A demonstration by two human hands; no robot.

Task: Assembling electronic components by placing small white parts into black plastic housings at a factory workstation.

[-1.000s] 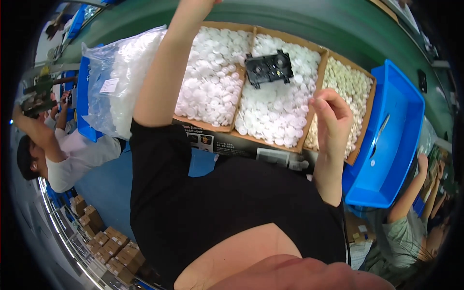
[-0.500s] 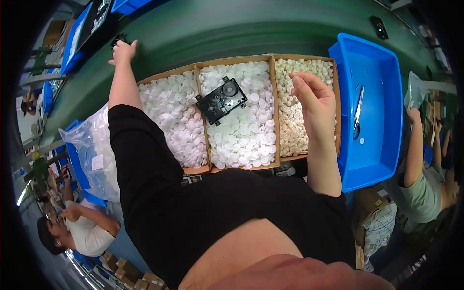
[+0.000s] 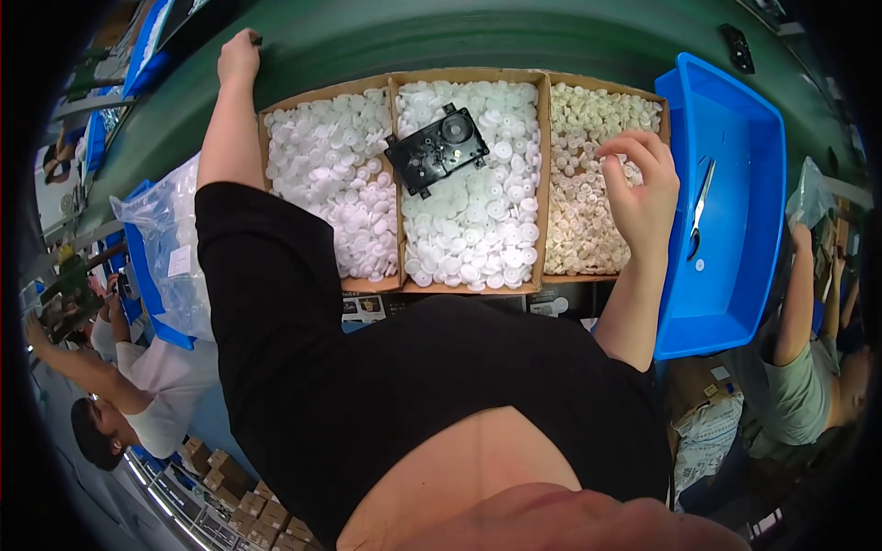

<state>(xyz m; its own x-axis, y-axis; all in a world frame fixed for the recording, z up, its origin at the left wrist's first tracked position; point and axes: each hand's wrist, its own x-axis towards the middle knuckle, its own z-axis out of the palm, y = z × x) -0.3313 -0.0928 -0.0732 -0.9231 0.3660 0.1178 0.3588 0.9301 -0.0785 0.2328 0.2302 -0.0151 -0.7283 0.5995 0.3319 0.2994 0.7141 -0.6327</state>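
Observation:
My left hand (image 3: 239, 59) is stretched to the far left over the green conveyor belt. Its fingers are closed, and a small bit of a black plastic part (image 3: 257, 40) shows past them; the hand hides the rest. Above the box of cream gears (image 3: 588, 220) hovers my right hand (image 3: 648, 193), fingers loosely curled, a gap between thumb and forefinger, with nothing visible in it. A black plastic gear housing (image 3: 436, 151) with a round recess and corner tabs lies tilted on the white gears (image 3: 469, 239) in the middle compartment. More white gears (image 3: 322, 165) fill the left compartment.
On the right, a blue tray (image 3: 675, 303) holds scissors (image 3: 702, 207) and a small white gear (image 3: 700, 265). Another black housing (image 3: 737, 48) lies on the belt (image 3: 514, 41). A clear plastic bag (image 3: 179, 239) hangs over a blue bin at left. People work on both sides.
My left hand has moved farther out over the belt, and its spread fingers have closed around the black part. My right hand has shifted slightly right; the housing on the gears stays put.

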